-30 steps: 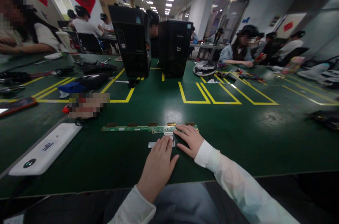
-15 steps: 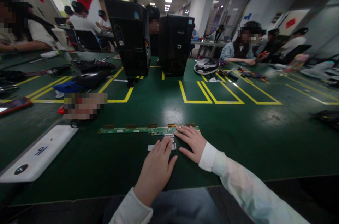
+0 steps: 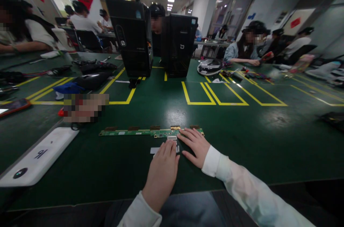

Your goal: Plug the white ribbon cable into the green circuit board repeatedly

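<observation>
A long narrow green circuit board [image 3: 134, 132] lies on the dark green table [image 3: 242, 141] in front of me. My right hand [image 3: 195, 146] rests flat with fingers spread, its fingertips on the board's right end. My left hand [image 3: 162, 173] lies flat beside it, fingers stretched forward over a small white flat strip [image 3: 155, 150] that runs up to a white connector [image 3: 172, 138] on the board. Neither hand grips anything.
A white oblong device [image 3: 34, 158] lies at the left. Two black computer towers [image 3: 134, 37] [image 3: 179, 44] stand beyond yellow floor-tape boxes [image 3: 199, 96]. Dark tools and a blue cloth [image 3: 68, 88] sit at far left. Several people sit at surrounding tables.
My left hand has slid slightly right and forward over the white strip. My right hand has stayed on the board's right end. The view dropped a little.
</observation>
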Demonstrator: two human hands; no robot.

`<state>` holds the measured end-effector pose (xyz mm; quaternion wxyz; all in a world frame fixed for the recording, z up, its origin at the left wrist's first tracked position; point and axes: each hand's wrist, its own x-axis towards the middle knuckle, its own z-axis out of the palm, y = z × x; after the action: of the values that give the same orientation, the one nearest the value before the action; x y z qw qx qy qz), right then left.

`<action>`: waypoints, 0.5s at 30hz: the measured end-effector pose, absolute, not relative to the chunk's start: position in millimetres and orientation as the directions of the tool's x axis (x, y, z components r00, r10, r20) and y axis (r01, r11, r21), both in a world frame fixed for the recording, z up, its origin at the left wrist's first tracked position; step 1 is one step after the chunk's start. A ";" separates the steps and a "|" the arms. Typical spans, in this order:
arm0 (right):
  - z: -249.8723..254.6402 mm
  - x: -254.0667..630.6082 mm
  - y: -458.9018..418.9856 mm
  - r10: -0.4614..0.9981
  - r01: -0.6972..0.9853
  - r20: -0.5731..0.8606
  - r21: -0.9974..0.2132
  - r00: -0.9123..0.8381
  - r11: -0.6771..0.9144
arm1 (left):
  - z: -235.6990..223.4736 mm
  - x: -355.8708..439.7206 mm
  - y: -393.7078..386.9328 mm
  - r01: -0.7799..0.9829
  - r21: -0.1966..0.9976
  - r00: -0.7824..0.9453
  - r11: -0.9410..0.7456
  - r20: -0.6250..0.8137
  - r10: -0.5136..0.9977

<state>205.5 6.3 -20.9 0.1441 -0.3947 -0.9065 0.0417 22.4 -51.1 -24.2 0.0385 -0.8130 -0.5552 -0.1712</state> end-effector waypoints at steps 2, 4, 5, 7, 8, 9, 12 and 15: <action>-21.1 204.8 5.8 0.728 0.704 0.229 -0.189 -0.646 0.685 | -24.7 25.7 -50.8 0.928 0.119 0.301 -0.352 0.313 0.901; -21.0 204.4 5.5 0.729 0.705 0.226 -0.189 -0.646 0.684 | -25.0 28.8 -50.5 0.936 0.109 0.287 -0.334 0.313 0.906; -20.9 204.3 5.4 0.730 0.706 0.225 -0.189 -0.646 0.683 | -25.1 30.2 -50.4 0.939 0.106 0.281 -0.328 0.317 0.906; -20.8 204.0 5.2 0.732 0.708 0.224 -0.189 -0.643 0.680 | -25.4 32.5 -50.2 0.944 0.104 0.266 -0.314 0.330 0.906; -20.8 203.9 5.1 0.733 0.709 0.224 -0.189 -0.642 0.679 | -25.7 33.4 -50.1 0.945 0.103 0.260 -0.309 0.336 0.906; -20.8 203.9 5.1 0.733 0.709 0.226 -0.189 -0.642 0.679 | -26.1 34.0 -50.0 0.947 0.103 0.254 -0.305 0.340 0.905; -20.9 204.2 5.6 0.731 0.707 0.227 -0.193 -0.643 0.681 | -27.6 33.8 -49.4 0.945 0.112 0.255 -0.307 0.337 0.906; -20.4 205.6 6.8 0.725 0.697 0.227 -0.204 -0.650 0.688 | -28.2 30.1 -48.5 0.931 0.143 0.280 -0.336 0.314 0.907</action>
<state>205.6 6.8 -20.4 0.1464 -0.3920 -0.9069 0.0492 30.1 -48.5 -28.2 0.0344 -0.7992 -0.5750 -0.1719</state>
